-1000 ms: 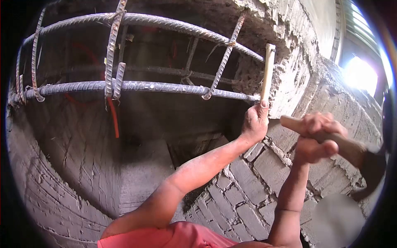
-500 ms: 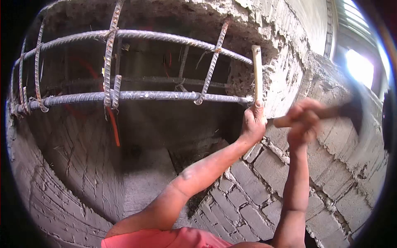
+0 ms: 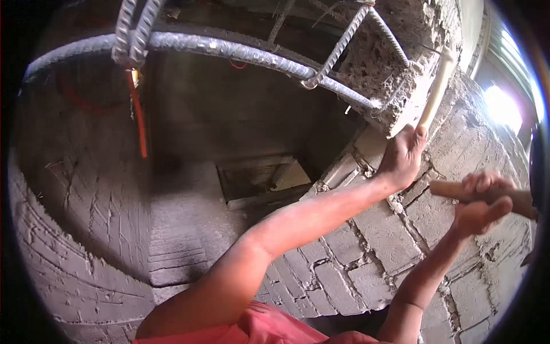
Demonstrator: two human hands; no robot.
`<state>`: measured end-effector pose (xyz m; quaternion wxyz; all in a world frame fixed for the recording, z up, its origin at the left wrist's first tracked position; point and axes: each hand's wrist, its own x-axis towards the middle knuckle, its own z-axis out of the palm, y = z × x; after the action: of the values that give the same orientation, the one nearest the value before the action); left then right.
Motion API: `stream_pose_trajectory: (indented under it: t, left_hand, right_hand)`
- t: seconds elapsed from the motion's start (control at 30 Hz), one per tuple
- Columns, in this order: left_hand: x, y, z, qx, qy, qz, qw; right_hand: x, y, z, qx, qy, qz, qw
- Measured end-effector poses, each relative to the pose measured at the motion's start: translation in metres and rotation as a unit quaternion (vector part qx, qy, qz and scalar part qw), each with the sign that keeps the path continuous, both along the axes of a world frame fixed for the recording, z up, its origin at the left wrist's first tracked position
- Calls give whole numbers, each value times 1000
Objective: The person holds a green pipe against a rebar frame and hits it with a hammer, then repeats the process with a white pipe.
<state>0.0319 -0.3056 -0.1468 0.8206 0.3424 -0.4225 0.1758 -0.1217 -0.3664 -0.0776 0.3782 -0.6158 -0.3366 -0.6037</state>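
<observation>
gripping the lower end of a pale chisel [image 3: 435, 90], the person's left hand [image 3: 403, 156] is closed tight around it, thumb laid up along the shaft, in front of the brick wall [image 3: 366, 246]. the chisel's long axis runs steeply up and a little to the right from that fist. its upper tip points into the broken end of the concrete beam [image 3: 395, 86], just beside where the steel bars [image 3: 229, 50] come out of it. the right hand [image 3: 480, 199] is curled shut around a wooden hammer handle [image 3: 446, 188], lower and further right than the left hand, the two well apart. the handle lies nearly level, its butt end pointing left toward the left wrist and its other end running off to the right edge of the view, where the hammer's head cannot be made out. so the chisel lies up and to the left of the hammer grip, and its lower end, the one nearest the hammer, is wrapped in the left fist. an orange tube [image 3: 137, 114] hangs in the shadowed recess behind the bars, well away from both hands.
</observation>
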Motion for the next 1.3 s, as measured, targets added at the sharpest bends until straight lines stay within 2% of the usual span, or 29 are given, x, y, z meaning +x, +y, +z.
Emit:
stream_pose_trajectory:
  t: [0.03,0.07,0.17,0.2,0.3,0.33,0.43,0.57,0.63,0.77,0.9,1.03,1.13,1.3]
  left_hand:
    - [2,8,-10,18,-25,30,999]
    - [-3,23,-19,45,-3,21,999]
    - [4,38,-35,46,1,44,998]
    - [6,41,-31,22,-1,98,995]
    - [20,39,-21,62,55,70,994]
    - [24,40,-18,36,31,116,992]
    - [38,37,-25,84,26,121,989]
    - [43,50,-26,135,14,191,972]
    - [51,62,-30,179,24,224,958]
    - [49,95,-31,210,-25,291,933]
    - [48,116,-22,250,-28,304,919]
    - [60,123,-23,263,-31,297,918]
    - [53,130,-20,308,-69,357,879]
    - [59,127,-21,298,-82,348,885]
  right_hand:
    - [-7,4,-10,15,3,18,1000]
    - [-12,1,-22,12,7,12,1000]
    - [-14,9,-59,35,6,2,999]
    - [-14,10,-70,43,15,3,999]
    - [2,14,-88,62,4,25,998]
    - [7,19,-90,67,18,56,996]
    - [26,21,-87,88,17,119,989]
    - [55,37,-72,142,-74,175,971]
    - [68,41,-75,143,-88,281,945]
    - [93,46,-85,187,-44,298,935]
    - [111,54,-92,200,32,298,933]
    - [124,58,-98,187,9,311,932]
    - [126,57,-101,181,-36,338,923]
    - [126,58,-106,179,-53,366,912]
